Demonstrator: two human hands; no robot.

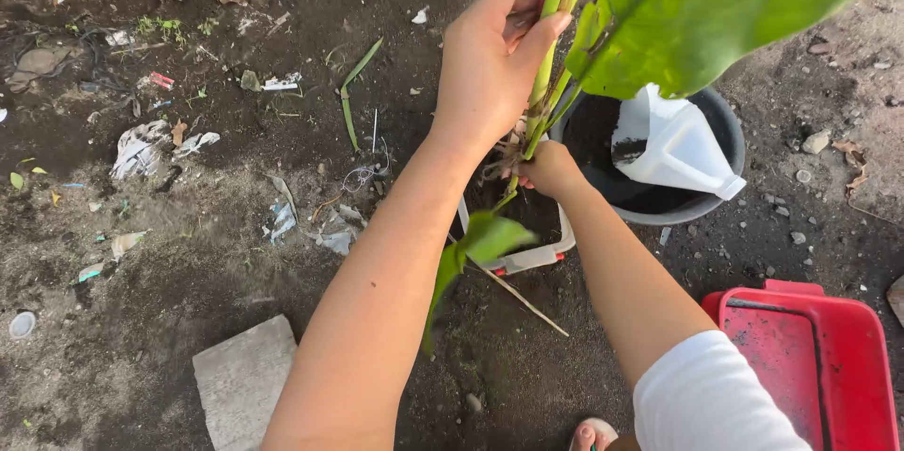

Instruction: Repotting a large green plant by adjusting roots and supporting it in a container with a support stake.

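The plant's stems (544,74) look smooth and waxy, its big leaf (716,8) glossy green. At three o'clock from them, a white jug scoop (683,145) is matt plastic inside a dull dark plastic pot (730,126). At five o'clock, a red tub (815,357) shows dusty plastic. The ground (188,253) is rough, crumbly soil.

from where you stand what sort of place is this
Likely an outdoor yard used for potting: bare dark littered soil, a round black tub holding soil, and a left hand gripping green plant stems.

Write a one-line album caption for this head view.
Left hand grips plant stems over a white pot; right hand presses at their base.
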